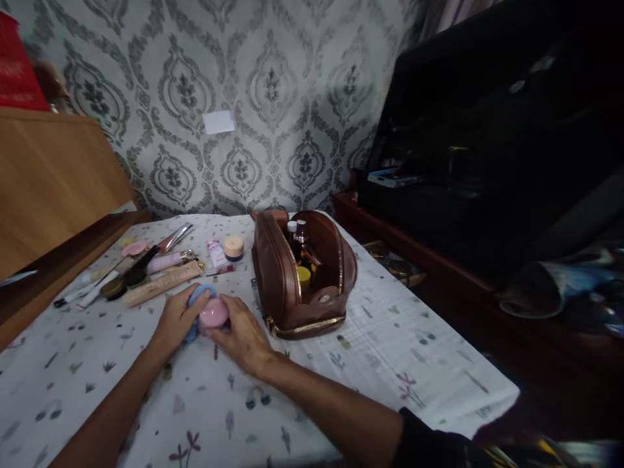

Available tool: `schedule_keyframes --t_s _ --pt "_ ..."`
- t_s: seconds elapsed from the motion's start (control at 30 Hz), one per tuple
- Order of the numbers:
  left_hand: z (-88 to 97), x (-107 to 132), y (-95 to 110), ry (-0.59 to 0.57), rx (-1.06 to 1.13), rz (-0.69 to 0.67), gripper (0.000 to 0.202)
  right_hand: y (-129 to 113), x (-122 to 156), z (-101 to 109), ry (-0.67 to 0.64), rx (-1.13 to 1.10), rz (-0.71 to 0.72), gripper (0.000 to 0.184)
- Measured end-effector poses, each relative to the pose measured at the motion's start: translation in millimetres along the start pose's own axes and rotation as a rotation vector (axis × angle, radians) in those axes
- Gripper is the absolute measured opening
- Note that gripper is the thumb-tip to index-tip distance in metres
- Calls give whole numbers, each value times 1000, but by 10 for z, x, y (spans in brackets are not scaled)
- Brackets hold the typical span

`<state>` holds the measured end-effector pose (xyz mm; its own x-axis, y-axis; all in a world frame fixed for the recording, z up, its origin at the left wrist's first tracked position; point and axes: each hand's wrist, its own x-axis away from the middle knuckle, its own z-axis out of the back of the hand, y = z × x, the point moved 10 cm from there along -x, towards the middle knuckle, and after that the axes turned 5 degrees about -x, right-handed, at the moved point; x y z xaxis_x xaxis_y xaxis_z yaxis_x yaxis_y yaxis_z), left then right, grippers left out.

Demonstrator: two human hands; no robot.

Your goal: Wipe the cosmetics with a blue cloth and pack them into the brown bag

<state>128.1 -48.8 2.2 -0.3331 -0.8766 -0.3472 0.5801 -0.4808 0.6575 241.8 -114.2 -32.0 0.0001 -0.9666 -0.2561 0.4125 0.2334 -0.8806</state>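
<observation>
You hold the compact (213, 313) between both hands, low on the cloth (390, 351), just left of the open bag (283, 279).

Your left hand (176, 318) curls round its far side, fingers also on a blue pad (196, 296) lying against it. Your right hand (244, 338) closes on the near side with thumb and fingertips, so both grips are clamped on the compact. This looks like the handling step, with the compact gripped and barely off the surface. Moving it cleanly calls for freeing it from the blue pad and clearing the bag's zip edge. The bag stands upright with bottles (298, 237) inside. Tubes and brushes (160, 283) and a small jar (234, 247) lie beyond your hands. The cloth is white with small prints. Patterned wallpaper (273, 84) is behind, a wooden panel (49, 175) to the left and dark clutter (487, 130) to the right.
</observation>
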Motion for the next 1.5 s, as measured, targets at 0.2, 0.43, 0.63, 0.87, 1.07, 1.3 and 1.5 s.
schedule_keyframes --t_s 0.2,0.43,0.63,0.87,1.07,1.3,1.5 --pt "64 2 14 62 -110 -31 42 65 -27 -9 45 -11 32 73" --pt "-84 21 151 -149 14 -155 38 65 -45 -12 34 33 54 72" --pt "-176 77 280 -280 15 -285 35 32 -73 -57 -52 150 32 43" --pt "-84 40 255 -116 67 -194 43 -16 -49 35 -20 31 -10 39" --pt "-54 28 265 -89 140 -199 45 -33 -60 121 35 -120 28 43" --pt "-52 105 431 -107 99 -361 42 -6 -68 173 82 -69 -2 39" --pt "30 113 449 -77 115 -348 39 25 -89 236 132 -116 -32 41"
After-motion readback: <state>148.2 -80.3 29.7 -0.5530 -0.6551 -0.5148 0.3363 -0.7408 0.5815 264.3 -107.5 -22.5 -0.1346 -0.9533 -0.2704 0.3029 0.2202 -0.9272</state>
